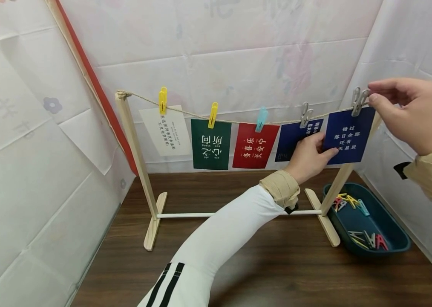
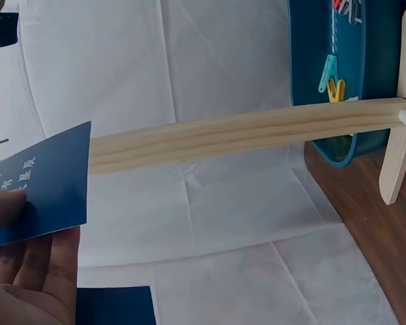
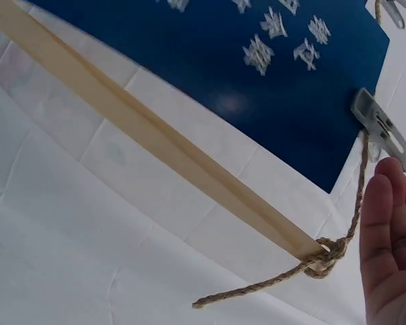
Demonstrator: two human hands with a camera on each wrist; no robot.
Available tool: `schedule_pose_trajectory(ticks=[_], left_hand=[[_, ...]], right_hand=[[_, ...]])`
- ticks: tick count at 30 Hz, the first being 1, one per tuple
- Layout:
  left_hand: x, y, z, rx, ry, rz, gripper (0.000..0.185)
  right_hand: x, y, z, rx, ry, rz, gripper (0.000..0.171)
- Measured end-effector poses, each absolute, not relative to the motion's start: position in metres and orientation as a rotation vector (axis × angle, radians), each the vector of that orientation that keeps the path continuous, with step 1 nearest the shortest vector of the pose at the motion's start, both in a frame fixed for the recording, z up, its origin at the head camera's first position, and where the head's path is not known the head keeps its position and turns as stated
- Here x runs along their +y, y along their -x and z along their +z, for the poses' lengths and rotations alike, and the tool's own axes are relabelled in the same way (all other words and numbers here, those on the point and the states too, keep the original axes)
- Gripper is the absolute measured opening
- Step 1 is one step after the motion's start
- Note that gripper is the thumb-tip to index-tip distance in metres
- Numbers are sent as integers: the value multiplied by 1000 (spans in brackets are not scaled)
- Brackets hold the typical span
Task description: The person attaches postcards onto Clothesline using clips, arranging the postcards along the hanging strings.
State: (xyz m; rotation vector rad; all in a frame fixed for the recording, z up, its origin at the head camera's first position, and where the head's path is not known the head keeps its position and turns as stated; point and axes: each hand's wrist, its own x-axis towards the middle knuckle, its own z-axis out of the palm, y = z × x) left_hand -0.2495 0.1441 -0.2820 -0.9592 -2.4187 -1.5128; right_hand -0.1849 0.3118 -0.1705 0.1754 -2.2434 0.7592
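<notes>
Blue card on the twine: thin, light, easy to crease

Blue card [image 1: 348,136] hangs at the right end of the twine [image 1: 235,121], just in front of the rack's right post [image 1: 336,187], with a grey clip [image 1: 358,102] biting its top edge. Your left hand [image 1: 309,155] pinches the card's lower left corner, thumb on the printed face and fingers behind, as the left wrist view confirms. Your right hand [image 1: 411,113] sits at the clip with fingertips against its tail; whether you are squeezing it or only touching it, you cannot tell from these views, since the right wrist view shows straight fingers [image 3: 386,223] beside the clip rather than round it.

Judge the card as stiff paper: nearly weightless, flat, ready to bend or dent under a hard pinch. Take it by a corner or an edge, lightly, and keep it in plane so that it does not buckle. The clip looks small and springy, and smooth enough to slip from the fingertips, so grip its tail squarely. The twine is slack and will give if you pull down on it.

Four more cards hang to the left under yellow, teal and grey clips. A dark blue tray [image 1: 390,224] of spare clips lies on the worktop [image 1: 277,264] by the right post
</notes>
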Motion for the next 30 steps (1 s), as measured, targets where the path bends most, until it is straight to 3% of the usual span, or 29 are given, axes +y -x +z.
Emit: schedule_pose_trajectory(ticks=[13,30], left_hand=[[143,252,-293,-2462,918,-1439,27],[120,251,-323,-2412,1058,-1529,15]], right_hand=[[311,173,-187,-2137,-166,767,35],[304,174,-223,-2019,-321,762,24]])
